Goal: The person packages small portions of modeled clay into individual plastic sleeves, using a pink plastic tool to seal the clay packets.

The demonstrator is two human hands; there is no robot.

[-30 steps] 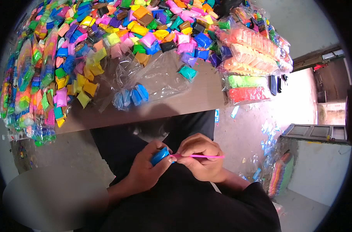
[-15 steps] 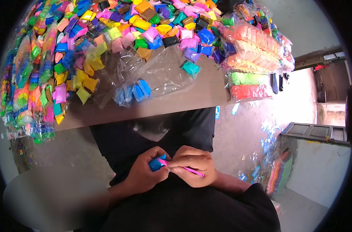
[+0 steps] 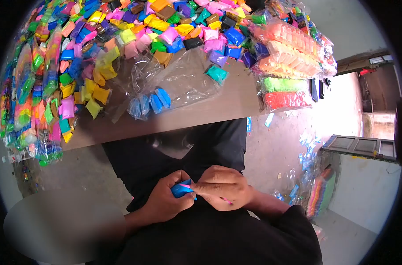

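Most of the pink strip (image 3: 186, 187) is hidden under the right hand (image 3: 223, 187), which is curled tight and pinches it against the blue packet (image 3: 179, 190). The left hand (image 3: 163, 203) is closed round that packet, below the surface (image 3: 227, 108). On the surface, a clear bag (image 3: 183, 81) holds more blue pieces (image 3: 150, 104)

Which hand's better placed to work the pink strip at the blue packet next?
Right. The right hand pinches the pink strip right against the blue packet; the left hand is occupied gripping that packet.
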